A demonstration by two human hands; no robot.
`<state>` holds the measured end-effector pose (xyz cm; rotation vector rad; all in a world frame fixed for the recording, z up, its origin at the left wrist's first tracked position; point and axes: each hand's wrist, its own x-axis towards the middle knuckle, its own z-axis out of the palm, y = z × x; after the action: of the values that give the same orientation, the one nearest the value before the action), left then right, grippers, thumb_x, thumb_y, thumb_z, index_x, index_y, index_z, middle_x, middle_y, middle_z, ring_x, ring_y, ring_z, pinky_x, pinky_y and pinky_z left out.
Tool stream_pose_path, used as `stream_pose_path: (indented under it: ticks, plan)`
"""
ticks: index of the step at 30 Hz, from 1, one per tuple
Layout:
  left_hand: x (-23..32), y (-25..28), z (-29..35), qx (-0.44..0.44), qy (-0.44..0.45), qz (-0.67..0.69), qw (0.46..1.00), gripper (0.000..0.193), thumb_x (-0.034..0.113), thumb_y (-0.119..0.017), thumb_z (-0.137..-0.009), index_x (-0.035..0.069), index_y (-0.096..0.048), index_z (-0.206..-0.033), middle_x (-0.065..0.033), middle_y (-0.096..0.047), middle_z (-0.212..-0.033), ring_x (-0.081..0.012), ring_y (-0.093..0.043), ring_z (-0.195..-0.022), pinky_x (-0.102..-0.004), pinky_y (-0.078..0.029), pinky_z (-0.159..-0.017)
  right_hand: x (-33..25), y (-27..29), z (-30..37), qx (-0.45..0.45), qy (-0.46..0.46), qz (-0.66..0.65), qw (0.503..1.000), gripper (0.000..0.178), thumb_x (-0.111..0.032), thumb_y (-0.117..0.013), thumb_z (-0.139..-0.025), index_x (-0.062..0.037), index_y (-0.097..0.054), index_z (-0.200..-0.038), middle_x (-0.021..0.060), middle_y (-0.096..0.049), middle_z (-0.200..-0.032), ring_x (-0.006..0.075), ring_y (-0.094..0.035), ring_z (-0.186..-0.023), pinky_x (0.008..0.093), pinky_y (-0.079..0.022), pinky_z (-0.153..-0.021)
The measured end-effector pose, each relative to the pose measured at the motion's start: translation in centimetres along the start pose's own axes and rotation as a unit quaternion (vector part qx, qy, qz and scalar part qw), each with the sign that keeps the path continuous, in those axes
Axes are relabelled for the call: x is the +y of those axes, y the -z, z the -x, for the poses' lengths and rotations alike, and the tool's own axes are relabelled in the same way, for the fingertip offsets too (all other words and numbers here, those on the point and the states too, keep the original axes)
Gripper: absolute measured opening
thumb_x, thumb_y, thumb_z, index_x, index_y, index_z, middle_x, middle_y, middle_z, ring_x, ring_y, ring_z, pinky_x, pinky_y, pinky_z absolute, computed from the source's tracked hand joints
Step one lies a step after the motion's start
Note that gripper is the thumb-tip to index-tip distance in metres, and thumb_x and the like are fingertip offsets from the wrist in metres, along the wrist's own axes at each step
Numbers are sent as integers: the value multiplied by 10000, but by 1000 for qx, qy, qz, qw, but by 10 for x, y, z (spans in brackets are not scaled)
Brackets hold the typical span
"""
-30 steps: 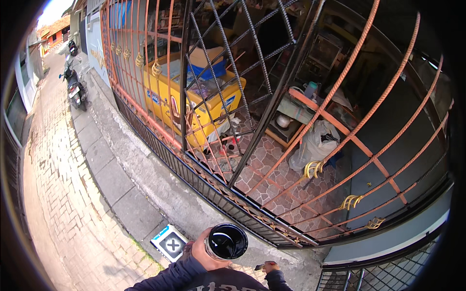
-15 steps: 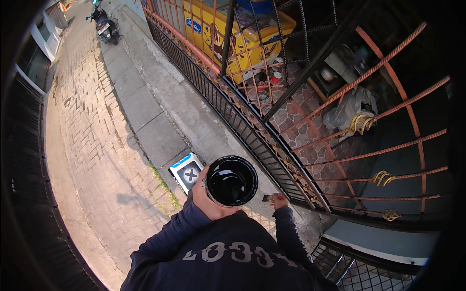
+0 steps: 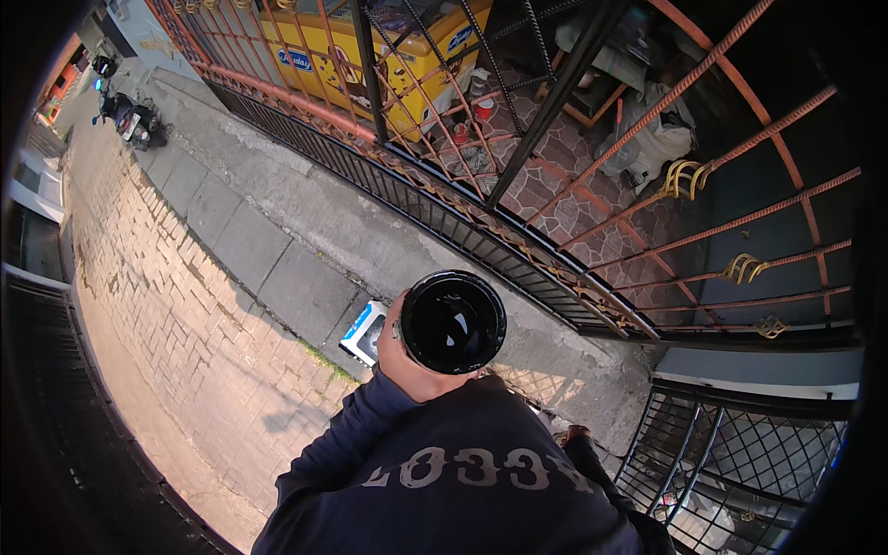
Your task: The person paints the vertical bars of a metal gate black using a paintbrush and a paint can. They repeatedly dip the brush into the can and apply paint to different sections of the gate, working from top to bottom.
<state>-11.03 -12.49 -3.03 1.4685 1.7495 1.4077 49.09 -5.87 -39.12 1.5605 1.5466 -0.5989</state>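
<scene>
My left hand [image 3: 404,363] is wrapped around a round black can [image 3: 453,321] held up in front of my chest. The can's open top shows a glossy black liquid. My dark blue sleeve and the front of my sweatshirt [image 3: 462,472] fill the lower middle of the view. My right hand [image 3: 576,433] shows only as a small patch beside my right sleeve, low near the concrete strip at the foot of the fence [image 3: 518,250]. Its fingers are hidden. A small white and blue box [image 3: 361,333] lies on the pavement just left of the can.
A black and orange barred metal fence runs diagonally from upper left to right. Behind it stand a yellow chest freezer [image 3: 407,55] and clutter on a tiled floor. A black mesh gate [image 3: 740,462] is at lower right. A brick lane [image 3: 157,305] and a parked motorbike [image 3: 129,116] lie left.
The view has tilted further down onto my chest. The can has come closer and appears larger. My right hand has dropped lower and to the right, mostly out of sight.
</scene>
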Motion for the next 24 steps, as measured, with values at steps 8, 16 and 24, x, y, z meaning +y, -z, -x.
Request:
stream_pose_path:
  ticks: [8, 16, 24]
  plan:
    - [-57, 40, -42, -51, 50, 155, 985, 816, 212, -920, -659, 20, -510, -1338, -117, -659, -1253, -245, -657, -1155, -372, -505, -1016, -180, 61, 114, 131, -110, -444, 880, 328, -403, -687, -839, -114, -773, -970, 157, -760, -910, 306, -745, -865, 435, -582, -735]
    - [-95, 40, -55, -96, 46, 282, 953, 997, 203, -944, -604, -60, -418, -1409, -225, -631, -1266, -339, -662, -1162, -407, -520, -998, -277, 158, 137, 293, 38, -660, 690, 290, -296, -595, -1005, -35, -660, -1112, 161, -726, -878, 229, -702, -575, 333, -556, -468]
    - [-104, 71, -58, -121, -39, 93, 987, 1046, 197, -949, -584, -58, -396, -1434, -210, -607, -1317, -319, -622, -1231, -413, -482, -1057, -276, 159, 108, 324, 55, -646, 689, 218, -205, -622, -982, -16, -668, -1080, 149, -714, -843, 239, -694, -551, 354, -553, -441]
